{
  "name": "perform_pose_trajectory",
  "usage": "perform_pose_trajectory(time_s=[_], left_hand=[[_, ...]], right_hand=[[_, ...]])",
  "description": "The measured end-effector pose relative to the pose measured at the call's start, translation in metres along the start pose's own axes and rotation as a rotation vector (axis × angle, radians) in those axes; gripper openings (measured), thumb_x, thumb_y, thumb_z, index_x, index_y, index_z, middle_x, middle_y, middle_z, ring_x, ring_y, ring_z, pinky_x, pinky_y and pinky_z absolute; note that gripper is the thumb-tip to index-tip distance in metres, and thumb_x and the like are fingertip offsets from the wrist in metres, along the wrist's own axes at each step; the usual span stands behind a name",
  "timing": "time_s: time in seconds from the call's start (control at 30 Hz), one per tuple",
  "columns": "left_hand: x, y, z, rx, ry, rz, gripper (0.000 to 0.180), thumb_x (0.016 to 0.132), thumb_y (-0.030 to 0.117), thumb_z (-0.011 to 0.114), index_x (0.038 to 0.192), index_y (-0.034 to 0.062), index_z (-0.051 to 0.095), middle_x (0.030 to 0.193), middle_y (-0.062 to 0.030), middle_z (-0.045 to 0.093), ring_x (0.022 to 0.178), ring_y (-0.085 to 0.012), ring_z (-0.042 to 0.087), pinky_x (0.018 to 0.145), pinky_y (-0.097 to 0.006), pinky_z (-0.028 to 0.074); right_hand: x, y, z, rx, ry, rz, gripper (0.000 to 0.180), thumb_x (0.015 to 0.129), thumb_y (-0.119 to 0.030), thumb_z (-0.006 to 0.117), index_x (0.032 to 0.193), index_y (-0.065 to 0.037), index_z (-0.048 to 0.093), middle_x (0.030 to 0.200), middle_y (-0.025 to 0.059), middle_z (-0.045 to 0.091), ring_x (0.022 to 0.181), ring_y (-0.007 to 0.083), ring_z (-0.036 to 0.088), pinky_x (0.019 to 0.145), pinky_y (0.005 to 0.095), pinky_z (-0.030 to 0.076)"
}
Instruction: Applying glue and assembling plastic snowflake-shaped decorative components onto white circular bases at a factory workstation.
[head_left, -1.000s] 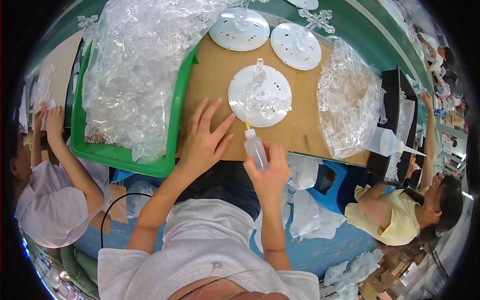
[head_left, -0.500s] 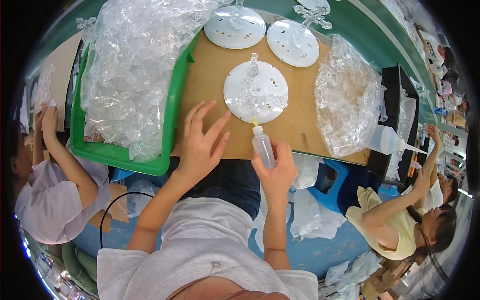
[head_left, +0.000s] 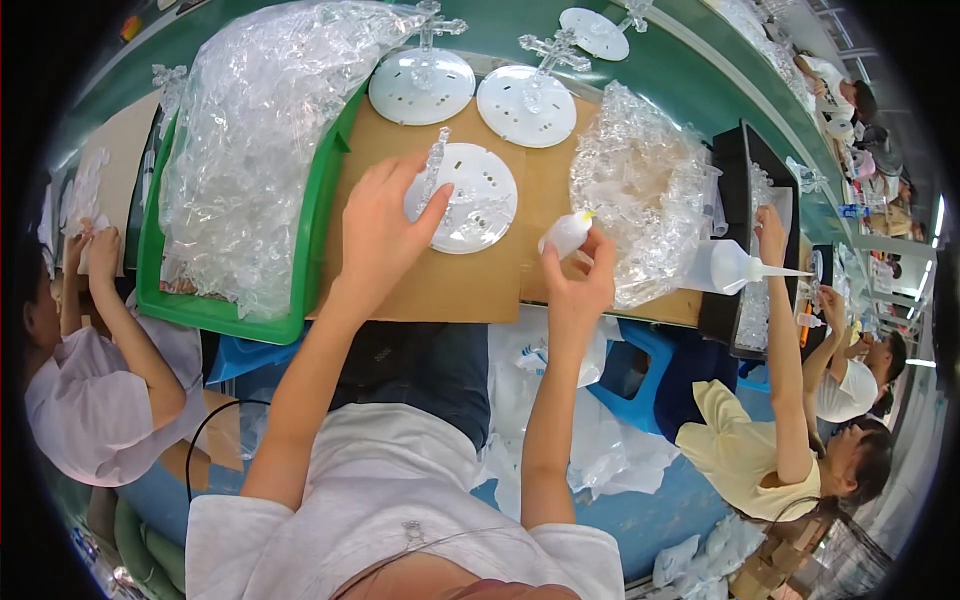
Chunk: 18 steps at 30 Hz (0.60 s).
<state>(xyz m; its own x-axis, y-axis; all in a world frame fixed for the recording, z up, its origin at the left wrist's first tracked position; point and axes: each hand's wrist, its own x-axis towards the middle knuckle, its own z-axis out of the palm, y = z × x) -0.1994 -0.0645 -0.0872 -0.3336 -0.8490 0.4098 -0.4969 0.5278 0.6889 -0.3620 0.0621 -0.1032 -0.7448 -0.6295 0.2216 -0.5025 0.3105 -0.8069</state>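
Note:
My left hand [head_left: 380, 225] reaches over a round white disc [head_left: 480, 215] that has small holes. Its thumb and fingers are closed about a clear, crystal-like plastic stem [head_left: 437, 160], which leans at the disc's left side. The grip is partly hidden by my fingers. Right of the disc, my right hand [head_left: 580, 275] holds a small white squeeze bottle [head_left: 566, 233] with a yellowish tip, tilted up and pointing away from me. Beyond, two more white discs [head_left: 420, 90] [head_left: 520, 108] each carry a clear plastic cross [head_left: 553, 55].
On the left stands a green bin [head_left: 225, 318] with a big bag of clear parts [head_left: 260, 150]. To the right lie another bag of clear parts [head_left: 640, 190], a large squeeze bottle [head_left: 725, 267] and a black tray [head_left: 735, 180]. Co-workers sit on both sides.
My left hand has moved onto the clear stem, which now leans left. My right hand has drawn the bottle away from the disc and tilted it. The whole view has shifted.

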Motion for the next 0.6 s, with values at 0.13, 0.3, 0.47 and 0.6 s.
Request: perform_pose_trajectory(time_s=[0.13, 0.3, 0.47, 0.6], left_hand=[[0.005, -0.005, -0.004, 0.139, -0.098, 0.023, 0.022, 0.080, 0.012, 0.066, 0.099, 0.0023, 0.064, 0.091, -0.0132, 0.064, 0.088, -0.0313, 0.059, 0.079, -0.039, 0.045], [0.010, -0.010, -0.005, 0.020, -0.127, 0.015, 0.015, 0.080, 0.008, 0.065, 0.093, 0.0017, 0.066, 0.090, -0.0138, 0.064, 0.089, -0.0317, 0.058, 0.079, -0.039, 0.044], [0.016, -0.008, -0.009, -0.050, -0.269, 0.029, 0.019, 0.081, 0.004, 0.064, 0.100, 0.0023, 0.067, 0.099, -0.0134, 0.065, 0.096, -0.0283, 0.060, 0.082, -0.034, 0.047], [0.015, -0.009, -0.007, -0.140, -0.400, 0.024, 0.022, 0.081, 0.003, 0.063, 0.103, 0.0024, 0.067, 0.104, -0.0137, 0.063, 0.104, -0.0264, 0.057, 0.084, -0.035, 0.047]], right_hand=[[0.003, 0.016, -0.004, 0.059, -0.045, -0.071, 0.041, 0.072, -0.010, 0.073, 0.110, -0.002, 0.059, 0.095, 0.0081, 0.065, 0.082, 0.0177, 0.064, 0.076, 0.0297, 0.050], [-0.023, 0.001, -0.037, 0.135, -0.357, -0.074, 0.040, 0.070, -0.013, 0.074, 0.107, -0.003, 0.062, 0.094, 0.0071, 0.065, 0.079, 0.0169, 0.063, 0.072, 0.0285, 0.051], [-0.004, -0.006, -0.053, 0.031, -0.547, -0.211, 0.040, 0.066, -0.014, 0.075, 0.104, -0.005, 0.065, 0.084, 0.0081, 0.062, 0.072, 0.0179, 0.061, 0.067, 0.0275, 0.050], [0.020, -0.004, -0.045, -0.070, -0.665, -0.268, 0.038, 0.066, -0.018, 0.075, 0.102, -0.007, 0.067, 0.082, 0.0078, 0.061, 0.069, 0.0203, 0.061, 0.062, 0.0294, 0.049]])
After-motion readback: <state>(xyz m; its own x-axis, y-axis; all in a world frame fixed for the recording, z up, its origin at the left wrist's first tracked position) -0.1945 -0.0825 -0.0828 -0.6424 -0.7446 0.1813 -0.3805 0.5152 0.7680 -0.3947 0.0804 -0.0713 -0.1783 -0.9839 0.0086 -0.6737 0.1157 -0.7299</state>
